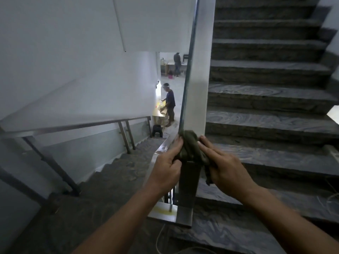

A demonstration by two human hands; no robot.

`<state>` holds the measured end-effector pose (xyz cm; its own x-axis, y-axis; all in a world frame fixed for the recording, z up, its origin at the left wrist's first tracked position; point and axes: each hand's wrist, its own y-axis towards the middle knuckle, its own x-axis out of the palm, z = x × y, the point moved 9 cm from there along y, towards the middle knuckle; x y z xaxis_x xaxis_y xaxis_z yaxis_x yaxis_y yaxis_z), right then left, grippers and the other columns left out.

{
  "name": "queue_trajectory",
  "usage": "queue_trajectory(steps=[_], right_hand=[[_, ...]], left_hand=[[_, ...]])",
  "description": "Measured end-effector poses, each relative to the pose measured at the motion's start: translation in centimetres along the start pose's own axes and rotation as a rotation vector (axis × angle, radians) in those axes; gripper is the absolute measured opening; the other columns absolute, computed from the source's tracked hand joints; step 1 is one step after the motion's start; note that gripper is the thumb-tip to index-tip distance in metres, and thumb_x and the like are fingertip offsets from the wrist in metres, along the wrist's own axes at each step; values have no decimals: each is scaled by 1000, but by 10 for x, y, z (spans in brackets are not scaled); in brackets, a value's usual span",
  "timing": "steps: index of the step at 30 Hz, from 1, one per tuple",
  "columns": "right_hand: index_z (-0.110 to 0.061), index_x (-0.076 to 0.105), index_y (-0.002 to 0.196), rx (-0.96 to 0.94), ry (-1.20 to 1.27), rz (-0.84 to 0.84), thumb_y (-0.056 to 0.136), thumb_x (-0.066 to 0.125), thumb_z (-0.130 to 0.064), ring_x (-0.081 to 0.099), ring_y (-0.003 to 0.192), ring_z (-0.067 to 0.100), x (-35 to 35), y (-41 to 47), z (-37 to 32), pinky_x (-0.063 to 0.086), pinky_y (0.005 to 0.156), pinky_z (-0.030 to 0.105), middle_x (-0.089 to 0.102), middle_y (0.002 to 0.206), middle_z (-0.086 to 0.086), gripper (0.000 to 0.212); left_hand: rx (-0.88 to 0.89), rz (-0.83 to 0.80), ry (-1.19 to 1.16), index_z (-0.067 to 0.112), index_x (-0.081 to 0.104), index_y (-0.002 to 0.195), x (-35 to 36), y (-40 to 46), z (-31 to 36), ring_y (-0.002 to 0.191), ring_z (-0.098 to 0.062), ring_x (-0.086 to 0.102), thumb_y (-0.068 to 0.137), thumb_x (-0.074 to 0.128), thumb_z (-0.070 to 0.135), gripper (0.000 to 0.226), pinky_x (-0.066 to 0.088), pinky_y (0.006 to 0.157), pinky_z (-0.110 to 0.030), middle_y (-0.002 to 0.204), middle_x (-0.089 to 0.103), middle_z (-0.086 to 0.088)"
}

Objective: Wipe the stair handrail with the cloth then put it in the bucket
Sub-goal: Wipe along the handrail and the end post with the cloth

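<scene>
Where the handrail [199, 88] bends, both hands (left hand [167, 163], right hand [224, 166]) clutch the cloth [190, 145].

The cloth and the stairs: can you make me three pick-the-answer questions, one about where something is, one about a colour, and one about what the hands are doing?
1. Where is the cloth?
A. on a stair step
B. draped over the top of the metal handrail post
C. in a bucket

2. What colour is the cloth?
A. dark olive green
B. bright red
C. white

3. What are the hands doing?
A. both hang free
B. only one touches the cloth
C. both grip the cloth

Answers:
1 B: the cloth sits bunched over the top of the metal handrail post; no bucket shows.
2 A: it looks dark olive green.
3 C: the left hand and the right hand each clutch one side of it.
</scene>
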<state>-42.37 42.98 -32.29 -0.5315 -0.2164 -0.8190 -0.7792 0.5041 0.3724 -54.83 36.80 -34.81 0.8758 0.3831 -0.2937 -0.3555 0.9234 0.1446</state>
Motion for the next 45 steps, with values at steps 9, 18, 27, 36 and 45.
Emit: queue_trajectory(steps=[9, 18, 27, 36, 45], right_hand=[[-21, 7, 152, 160, 290, 280, 94, 40, -36, 10, 142, -9, 54, -29, -1, 21, 111, 9, 1, 162, 6, 69], [-51, -12, 144, 286, 406, 649, 91, 38, -59, 38, 130, -11, 95, -42, 4, 36, 104, 16, 23, 148, -39, 74], [-8, 38, 134, 353, 909, 915, 65, 75, -41, 66, 98, 5, 112, -49, -9, 51, 75, 15, 72, 104, -11, 85], [-42, 16, 148, 526, 625, 1021, 97, 39, -37, 55, 118, 12, 113, -34, -11, 50, 96, 40, 44, 136, -9, 56], [-30, 11, 151, 823, 280, 893, 100, 37, -31, 45, 121, 0, 164, -64, 12, 38, 108, 35, 40, 142, -7, 58]], left_hand=[[204, -79, -83, 23, 37, 144, -10, 12, -24, 122, -26, 57, 88, 41, 6, 59, 52, 93, -54, 140, 50, -9], [540, -226, -104, 34, 26, 146, 2, 21, -46, 141, -27, 36, 91, 38, 4, 64, 39, 108, -54, 155, 31, -8], [689, -434, -160, 9, 18, 150, 11, -4, -74, 149, -19, 14, 96, 37, -4, 59, 25, 117, -48, 161, 14, -9], [748, -533, -94, 10, 21, 149, 11, -4, -87, 149, -15, 12, 94, 33, 6, 57, 27, 117, -44, 161, 10, -3], [820, -686, 154, 12, 12, 144, 15, -18, -131, 146, -19, 10, 93, 41, 8, 59, 25, 118, -39, 155, 4, -3]])
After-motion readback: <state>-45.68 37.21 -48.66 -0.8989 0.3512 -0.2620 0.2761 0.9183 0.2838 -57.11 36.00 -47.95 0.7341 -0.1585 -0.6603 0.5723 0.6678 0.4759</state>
